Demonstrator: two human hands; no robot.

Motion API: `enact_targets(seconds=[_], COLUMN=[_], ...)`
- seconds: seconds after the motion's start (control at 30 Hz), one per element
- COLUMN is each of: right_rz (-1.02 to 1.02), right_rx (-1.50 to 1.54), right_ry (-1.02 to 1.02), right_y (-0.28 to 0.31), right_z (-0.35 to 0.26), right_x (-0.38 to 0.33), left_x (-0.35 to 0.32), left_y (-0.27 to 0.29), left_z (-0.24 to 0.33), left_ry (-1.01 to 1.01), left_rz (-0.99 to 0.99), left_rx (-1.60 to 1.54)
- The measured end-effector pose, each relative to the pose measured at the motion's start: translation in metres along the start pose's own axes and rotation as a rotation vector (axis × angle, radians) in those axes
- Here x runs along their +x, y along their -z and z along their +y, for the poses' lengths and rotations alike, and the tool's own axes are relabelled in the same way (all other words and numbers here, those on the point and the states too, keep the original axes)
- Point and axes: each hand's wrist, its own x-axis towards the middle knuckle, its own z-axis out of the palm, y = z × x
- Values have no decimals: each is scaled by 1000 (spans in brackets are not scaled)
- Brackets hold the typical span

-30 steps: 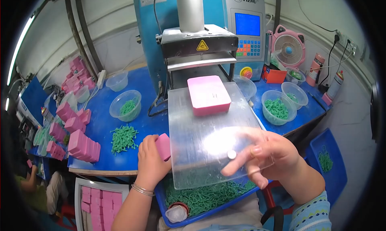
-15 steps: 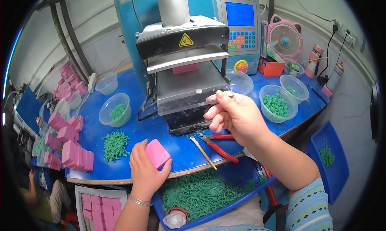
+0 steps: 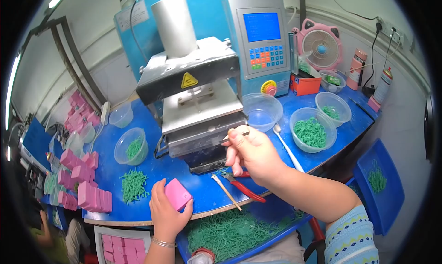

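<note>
My left hand (image 3: 169, 209) is wrapped round a pink block (image 3: 177, 194) at the front edge of the blue table. My right hand (image 3: 258, 154) is raised in front of a press (image 3: 189, 71), its thumb and forefinger pinching a thin metal tool (image 3: 240, 137). Much of that tool is hidden by the fingers, so its exact kind cannot be told. The silver plate (image 3: 202, 110) of the press sits low over its dark bed. Below the press lie red-handled pliers (image 3: 248, 191) and a wooden-handled brush (image 3: 226, 193).
Green rubbery pieces (image 3: 134, 186) lie heaped at left, near a clear bowl (image 3: 130, 146). Stacked pink blocks (image 3: 94, 197) stand farther left. At right are a bowl of green pieces (image 3: 312, 131), a white-handled tool (image 3: 288, 149) and a pink fan (image 3: 321, 48). A blue tray (image 3: 184, 245) sits below the table edge.
The view has shifted. The silver plate of the press has come down, and the pink block seen under it is now out of sight. Both hands keep their grips.
</note>
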Motion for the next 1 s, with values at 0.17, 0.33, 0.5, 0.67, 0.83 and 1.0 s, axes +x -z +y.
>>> enact_targets(seconds=[0.17, 0.33, 0.5, 0.67, 0.83, 1.0], right_rz=[-14, -98, -91, -101, -37, 28], right_rx=[49, 62, 39, 53, 6, 40], right_ry=[-58, -149, -167, -152, -151, -220], right_y=[-1, 5, 6, 6, 3, 7], right_z=[-9, -10, -14, -14, -15, -15], right_x=[-1, 4, 2, 1, 10, 18], left_x=[0, 4, 5, -1, -6, -33], left_y=[-1, -2, -3, -6, -2, 15], left_z=[2, 2, 1, 2, -2, -13], left_ry=[11, 0, -30, -1, 67, -45], left_rz=[5, -13, -6, -16, -9, 206], left_rx=[11, 32, 47, 40, 11, -205])
